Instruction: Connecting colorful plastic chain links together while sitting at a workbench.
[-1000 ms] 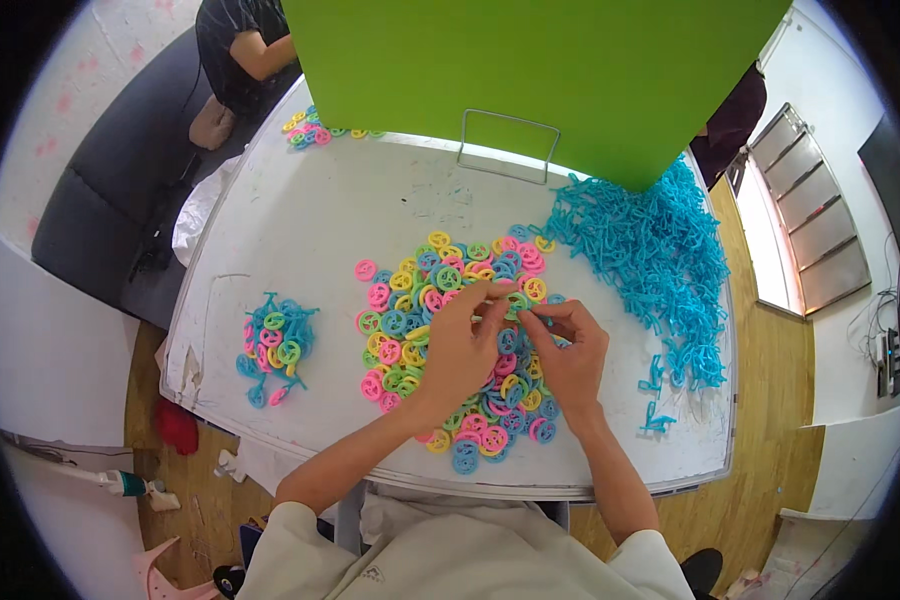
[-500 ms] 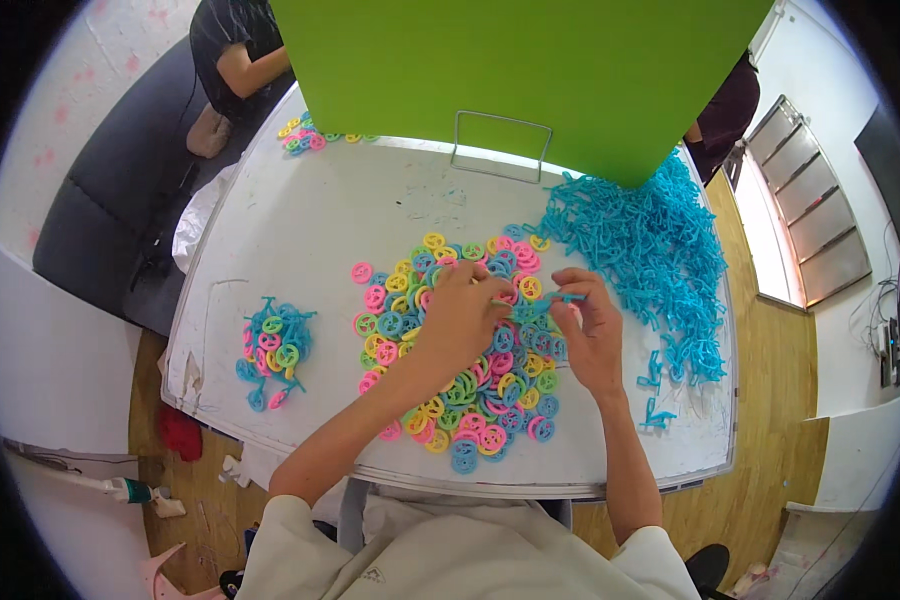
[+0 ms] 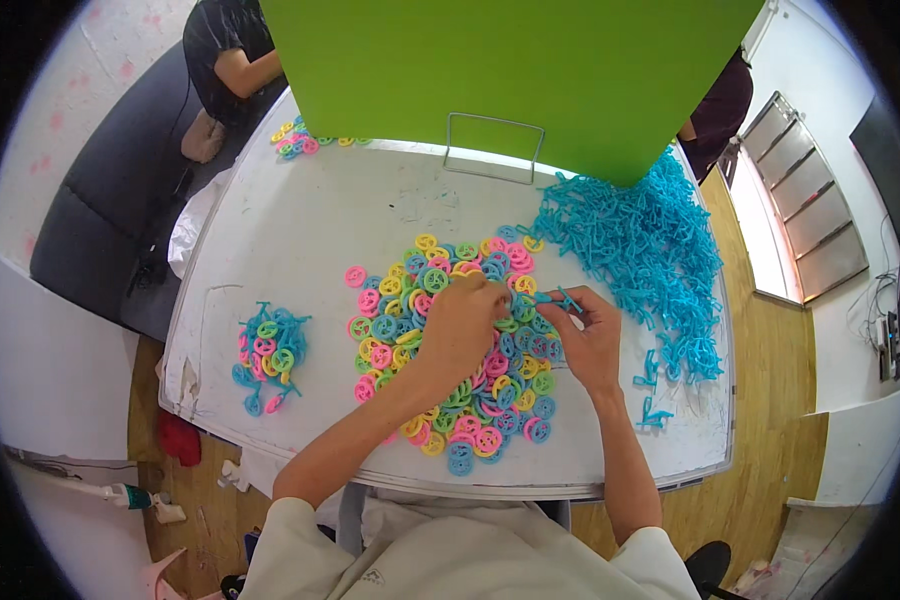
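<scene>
A heap of small plastic spoked wheels [image 3: 460, 410] in pink, yellow, green and blue lies on the white table before me. Over its upper middle is my left hand [image 3: 462, 325], back up, fingers curled together; whatever they pinch is hidden. Just to the right, my right hand [image 3: 592, 338] pinches a small blue plastic piece [image 3: 562, 299] between thumb and fingers. Its narrow end points toward my left fingertips. Off to the left sits a smaller cluster of blue pieces with coloured wheels [image 3: 268, 350].
A big pile of blue plastic pieces [image 3: 640, 240] covers the table's right side, with a few strays nearer me. A green panel [image 3: 500, 70] stands at the back beside a wire loop [image 3: 495, 115]. More wheels [image 3: 295, 140] lie far left. People sit or stand beyond the table.
My left fingers have curled in more tightly over the heap. The blue piece in my right hand has tilted, and my right fingers have closed nearer around it. The view has shifted slightly.
</scene>
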A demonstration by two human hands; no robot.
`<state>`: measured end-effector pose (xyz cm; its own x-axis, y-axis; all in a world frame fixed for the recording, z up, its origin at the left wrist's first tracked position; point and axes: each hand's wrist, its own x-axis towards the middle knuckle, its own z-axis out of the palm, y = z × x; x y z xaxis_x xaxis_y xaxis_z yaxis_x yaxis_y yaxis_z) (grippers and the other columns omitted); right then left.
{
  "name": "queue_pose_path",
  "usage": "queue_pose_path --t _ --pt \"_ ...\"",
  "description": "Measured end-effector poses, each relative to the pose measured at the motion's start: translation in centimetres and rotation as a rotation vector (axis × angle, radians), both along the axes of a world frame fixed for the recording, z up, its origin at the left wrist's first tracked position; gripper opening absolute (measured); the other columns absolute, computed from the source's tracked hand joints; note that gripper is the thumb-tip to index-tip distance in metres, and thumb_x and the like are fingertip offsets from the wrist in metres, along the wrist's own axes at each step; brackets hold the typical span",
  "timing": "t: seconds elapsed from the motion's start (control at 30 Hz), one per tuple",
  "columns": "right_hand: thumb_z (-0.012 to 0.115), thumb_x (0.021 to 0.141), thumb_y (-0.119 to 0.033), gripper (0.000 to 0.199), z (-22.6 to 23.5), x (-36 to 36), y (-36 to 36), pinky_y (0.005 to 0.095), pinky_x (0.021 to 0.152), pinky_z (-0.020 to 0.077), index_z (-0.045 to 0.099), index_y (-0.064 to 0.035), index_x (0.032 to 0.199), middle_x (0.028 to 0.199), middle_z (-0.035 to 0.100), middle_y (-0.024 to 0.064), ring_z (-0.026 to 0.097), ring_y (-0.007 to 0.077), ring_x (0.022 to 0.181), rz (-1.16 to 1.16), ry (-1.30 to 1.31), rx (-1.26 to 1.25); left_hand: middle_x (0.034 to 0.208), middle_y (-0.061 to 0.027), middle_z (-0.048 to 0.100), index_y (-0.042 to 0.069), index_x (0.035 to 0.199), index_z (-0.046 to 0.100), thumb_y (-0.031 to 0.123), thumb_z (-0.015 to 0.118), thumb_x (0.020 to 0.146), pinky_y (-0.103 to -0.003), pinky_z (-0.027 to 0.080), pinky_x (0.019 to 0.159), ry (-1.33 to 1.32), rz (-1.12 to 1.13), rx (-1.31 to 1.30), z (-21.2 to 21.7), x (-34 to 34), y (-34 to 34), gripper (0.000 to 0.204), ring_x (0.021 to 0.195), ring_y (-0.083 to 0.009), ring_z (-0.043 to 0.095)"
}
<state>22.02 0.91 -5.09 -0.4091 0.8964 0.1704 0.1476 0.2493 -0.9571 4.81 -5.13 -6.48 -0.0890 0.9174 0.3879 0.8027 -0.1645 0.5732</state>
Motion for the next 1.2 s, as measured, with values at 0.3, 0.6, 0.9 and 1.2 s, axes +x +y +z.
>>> queue_pose_path --t 0.3,0.6,0.9,1.2 --pt "0.067 0.081 -0.004 0.013 0.8 -0.2 -0.7 0.0245 0.073 0.0456 0.066 0.0006 0.093 0.084 0.067 0.0053 0.060 0.0101 0.080 0.015 -0.123 0.025 0.094 -0.0045 0.062 0.000 0.109 0.061 0.013 0.055 0.094 -0.023 0.053 0.068 -1.003 -0.121 -0.375 3.2 -1.0 -1.0 0.021 0.082 -0.0107 0.064" --pt "0.067 0.079 -0.002 0.012 1.0 -0.3 -0.9 0.0254 0.064 0.0443 0.066 -0.0002 0.091 0.081 0.066 0.0063 0.057 0.0101 0.072 0.030 -0.125 0.085 0.090 -0.0026 0.058 0.003 0.101 0.054 0.017 0.059 0.092 -0.025 0.055 0.068 -1.033 -0.070 -0.381 2.7 -0.7 -1.0 0.018 0.080 -0.0106 0.062" --pt "0.067 0.081 -0.002 0.007 0.1 -0.5 -0.9 0.0249 0.059 0.0429 0.063 0.0014 0.084 0.074 0.062 0.0050 0.054 0.0090 0.067 0.094 -0.122 0.174 0.088 -0.0084 0.057 -0.002 0.094 0.049 -0.003 0.052 0.090 -0.028 0.057 0.062 -1.050 -0.051 -0.197 0.5 0.2 -0.5 0.005 0.081 -0.0130 0.062" --pt "0.067 0.085 -0.010 0.012 -0.3 -0.2 -0.6 0.0208 0.048 0.0401 0.062 -0.0002 0.090 0.076 0.065 0.0023 0.053 0.0036 0.064 0.070 -0.060 -0.152 0.086 -0.0087 0.066 -0.002 0.101 0.063 -0.004 0.048 0.091 -0.026 0.055 0.066 -0.910 -0.055 -0.025 1.7 1.8 -1.1 0.018 0.077 -0.0118 0.064"
